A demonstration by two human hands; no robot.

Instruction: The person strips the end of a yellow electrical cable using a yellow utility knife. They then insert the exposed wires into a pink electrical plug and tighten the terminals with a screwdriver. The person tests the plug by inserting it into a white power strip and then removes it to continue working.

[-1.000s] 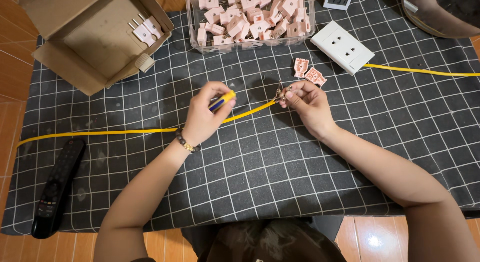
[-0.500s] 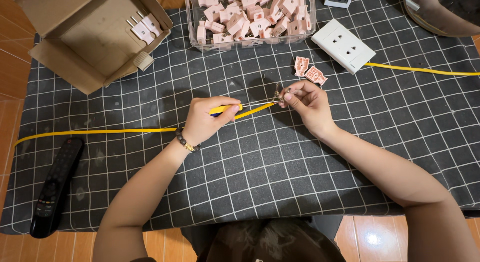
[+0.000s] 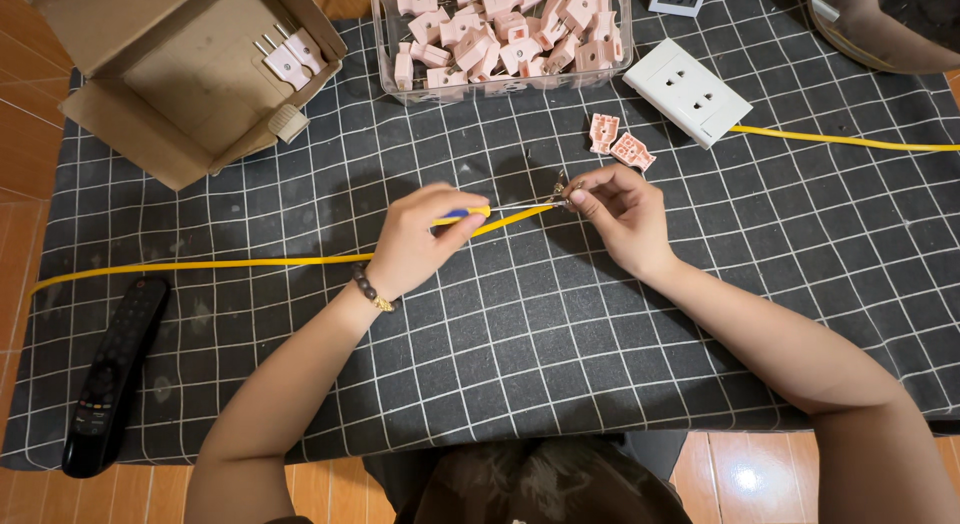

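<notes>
Two hands I watch, left hand (image 3: 415, 246) gripping one blue-and-yellow screwdriver (image 3: 470, 215), right hand (image 3: 622, 216) pinching one small metal fitting (image 3: 560, 191) on one yellow cable (image 3: 200, 268), two pink plug halves (image 3: 618, 142) nearby.

A cardboard box (image 3: 150, 84) holding two pink plugs (image 3: 290, 54) sits far left. A black remote (image 3: 115, 374) lies near left. A white socket (image 3: 687, 92) lies far right.

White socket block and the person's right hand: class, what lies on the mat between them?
In the head view, two small pink plug shells lie on the gridded mat between the white socket block and the right hand.
</notes>
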